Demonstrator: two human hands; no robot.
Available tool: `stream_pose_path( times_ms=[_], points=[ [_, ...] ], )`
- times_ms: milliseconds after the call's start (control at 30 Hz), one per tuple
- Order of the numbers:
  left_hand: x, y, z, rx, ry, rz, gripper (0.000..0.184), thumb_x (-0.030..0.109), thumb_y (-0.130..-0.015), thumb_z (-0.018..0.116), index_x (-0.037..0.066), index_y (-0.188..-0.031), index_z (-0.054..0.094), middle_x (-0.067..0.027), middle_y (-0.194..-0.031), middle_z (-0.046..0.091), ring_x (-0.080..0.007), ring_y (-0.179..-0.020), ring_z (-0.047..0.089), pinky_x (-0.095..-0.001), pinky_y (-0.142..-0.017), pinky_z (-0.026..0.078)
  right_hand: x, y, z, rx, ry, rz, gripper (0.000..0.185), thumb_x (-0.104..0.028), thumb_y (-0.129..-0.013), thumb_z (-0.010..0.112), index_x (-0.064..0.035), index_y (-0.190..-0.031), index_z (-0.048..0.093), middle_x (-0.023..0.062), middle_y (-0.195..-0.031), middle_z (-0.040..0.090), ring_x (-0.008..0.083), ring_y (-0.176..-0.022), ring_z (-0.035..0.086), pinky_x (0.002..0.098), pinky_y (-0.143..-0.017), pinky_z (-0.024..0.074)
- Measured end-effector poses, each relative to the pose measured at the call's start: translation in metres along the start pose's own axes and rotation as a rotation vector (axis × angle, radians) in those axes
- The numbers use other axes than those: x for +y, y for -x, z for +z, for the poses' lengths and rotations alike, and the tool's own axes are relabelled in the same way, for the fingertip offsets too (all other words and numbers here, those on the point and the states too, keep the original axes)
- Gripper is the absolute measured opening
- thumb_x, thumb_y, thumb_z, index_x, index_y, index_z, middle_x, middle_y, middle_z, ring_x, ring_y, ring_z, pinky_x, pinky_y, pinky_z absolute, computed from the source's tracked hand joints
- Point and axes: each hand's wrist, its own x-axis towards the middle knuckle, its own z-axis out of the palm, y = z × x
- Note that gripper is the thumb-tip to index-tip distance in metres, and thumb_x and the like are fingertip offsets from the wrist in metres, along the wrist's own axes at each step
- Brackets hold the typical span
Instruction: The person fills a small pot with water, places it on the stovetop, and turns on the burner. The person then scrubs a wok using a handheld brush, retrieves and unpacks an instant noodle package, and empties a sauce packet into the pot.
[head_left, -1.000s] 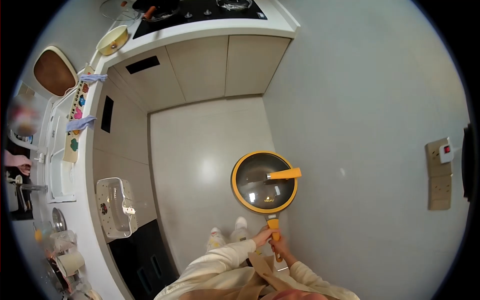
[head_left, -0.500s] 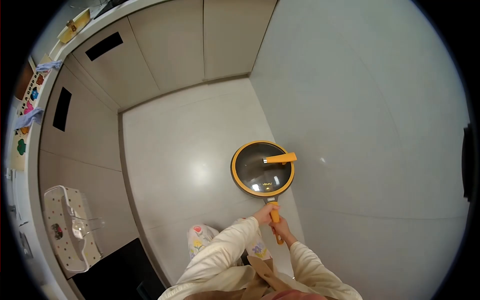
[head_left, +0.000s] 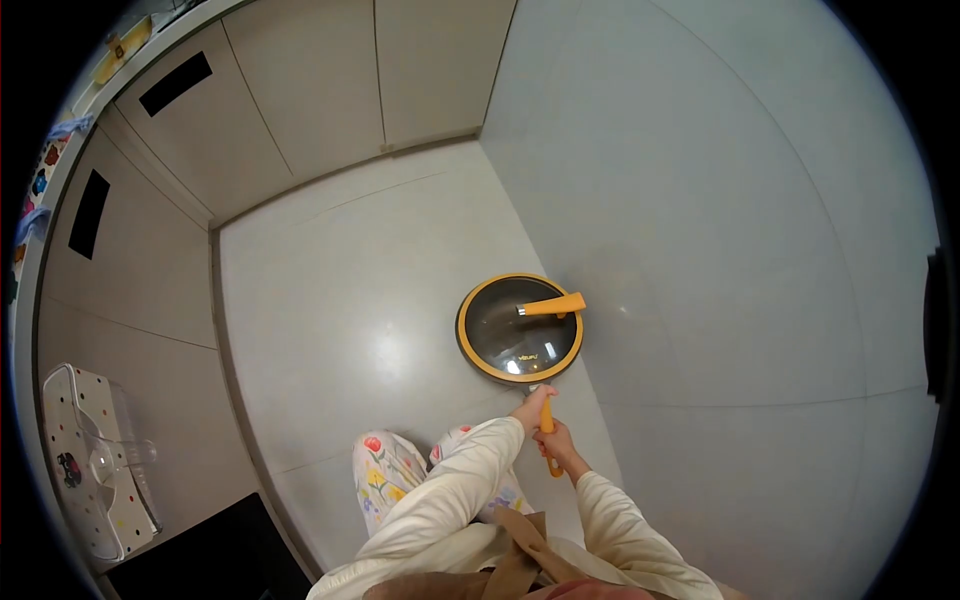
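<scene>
A dark frying pan (head_left: 462, 351) with an orange handle (head_left: 547, 414) is held out ahead of me, above the floor. A glass lid (head_left: 505, 335) with an orange rim covers it, and the lid's orange grip (head_left: 555, 305) points to the right. My left hand (head_left: 534, 403) is closed round the handle close to the pan. Lower down, my right hand (head_left: 556, 441) wraps the same handle, and the handle's end shows below it. Some fingers of both hands are hidden.
A pale wall (head_left: 720, 250) stands close on the right. Beige cabinets (head_left: 300, 80) line the far side and left. A dotted plastic bin (head_left: 95, 500) hangs at the left cabinets, above a black panel (head_left: 210, 555). A yellow dish (head_left: 122, 50) sits on the counter.
The view has shifted, so the counter and bin sit farther left. The pan appears slightly higher and to the left, with both hands still on its handle. My floral trouser legs show more.
</scene>
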Motion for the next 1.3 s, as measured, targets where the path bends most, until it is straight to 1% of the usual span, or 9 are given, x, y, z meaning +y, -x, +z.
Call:
stream_pose_path(
  times_ms=[267, 400, 500, 767, 933, 1000, 1100, 1200, 1300],
  points=[
    [-0.012, -0.018, -0.007, 0.031, -0.222, 0.048, 0.076, 0.039, -0.066, 0.064, 0.004, -0.127, 0.035, -0.0206, -0.117, 0.042, -0.0312, -0.104, 0.044, -0.0433, -0.084, 0.041, 0.036, -0.019, 0.001, 0.007, -0.057, -0.054, 0.018, 0.0, -0.07, 0.059, -0.0031, -0.085, 0.05, 0.0035, -0.056, 0.05, 0.0135, -0.04, 0.046, 0.0268, -0.038, 0.0383],
    [0.021, 0.073, 0.001, -0.04, -1.081, 0.251, 0.054, 0.039, -0.068, 0.063, 0.004, -0.108, 0.059, -0.0109, -0.107, 0.058, -0.0266, -0.098, 0.054, -0.0439, -0.077, 0.046, 0.061, -0.031, -0.003, 0.017, -0.023, -0.097, 0.017, 0.0, -0.07, 0.059, -0.0034, -0.084, 0.05, 0.0035, -0.056, 0.05, 0.0134, -0.038, 0.045, 0.0273, -0.036, 0.0375],
    [0.043, 0.06, 0.0, 0.175, -1.893, 0.231, 0.044, 0.035, -0.074, 0.06, 0.007, -0.107, 0.063, -0.0128, -0.111, 0.061, -0.0291, -0.101, 0.059, -0.0397, -0.081, 0.047, 0.078, -0.043, -0.003, -0.007, -0.074, -0.07, 0.014, -0.001, -0.071, 0.058, -0.0037, -0.082, 0.049, 0.0032, -0.054, 0.049, 0.013, -0.038, 0.045, 0.0269, -0.036, 0.0378],
    [0.11, 0.153, -0.093, 0.516, -1.846, 0.604, 0.041, 0.041, -0.077, 0.06, 0.004, -0.095, 0.064, -0.0121, -0.097, 0.065, -0.0271, -0.092, 0.061, -0.039, -0.077, 0.049, 0.118, -0.064, -0.006, 0.046, -0.043, -0.116, 0.013, 0.003, -0.072, 0.052, -0.0041, -0.082, 0.047, 0.0034, -0.055, 0.048, 0.0127, -0.038, 0.045, 0.026, -0.034, 0.0377],
    [0.09, 0.195, -0.16, 0.67, -1.439, 0.797, 0.038, 0.036, -0.078, 0.06, 0.005, -0.1, 0.061, -0.0092, -0.089, 0.065, -0.0268, -0.089, 0.06, -0.0381, -0.075, 0.049, 0.124, -0.074, -0.004, 0.03, -0.085, -0.143, 0.014, 0.003, -0.073, 0.051, -0.0038, -0.084, 0.046, 0.0039, -0.055, 0.047, 0.0129, -0.038, 0.044, 0.0262, -0.033, 0.0376],
    [0.061, 0.163, -0.214, 0.667, -1.453, 0.957, 0.035, 0.034, -0.079, 0.06, 0.006, -0.1, 0.061, -0.0079, -0.087, 0.066, -0.0267, -0.088, 0.06, -0.038, -0.075, 0.048, 0.125, -0.078, 0.0, 0.023, -0.086, -0.147, 0.014, 0.003, -0.073, 0.052, -0.0036, -0.084, 0.046, 0.0039, -0.055, 0.047, 0.013, -0.038, 0.044, 0.0266, -0.034, 0.0379],
    [0.034, 0.174, -0.222, 0.723, -1.326, 1.099, 0.033, 0.031, -0.079, 0.059, 0.006, -0.1, 0.061, -0.0068, -0.084, 0.065, -0.0264, -0.084, 0.061, -0.0374, -0.074, 0.048, 0.119, -0.076, 0.003, 0.053, -0.058, -0.108, 0.013, 0.004, -0.073, 0.051, -0.0038, -0.083, 0.047, 0.004, -0.054, 0.046, 0.0132, -0.036, 0.042, 0.0272, -0.033, 0.0369],
    [0.022, 0.219, -0.19, 0.729, -1.204, 1.091, 0.029, 0.025, -0.079, 0.059, 0.004, -0.1, 0.06, -0.0073, -0.083, 0.065, -0.0254, -0.075, 0.062, -0.0357, -0.071, 0.048, 0.14, -0.088, -0.006, -0.022, -0.032, -0.085, 0.02, -0.003, -0.074, 0.058, -0.0029, -0.09, 0.046, 0.0059, -0.062, 0.051, 0.0172, -0.045, 0.05, 0.0297, -0.041, 0.0443],
    [0.023, 0.275, -0.139, 0.708, -1.137, 1.063, 0.027, 0.019, -0.079, 0.058, 0.004, -0.102, 0.06, -0.0072, -0.082, 0.065, -0.0244, -0.072, 0.062, -0.0341, -0.069, 0.048, 0.105, -0.062, -0.003, 0.057, 0.293, -0.059, 0.05, -0.019, -0.072, 0.069, -0.0008, -0.111, 0.043, 0.015, -0.091, 0.056, 0.0263, -0.078, 0.058, 0.0369, -0.068, 0.0503]
  ],
)
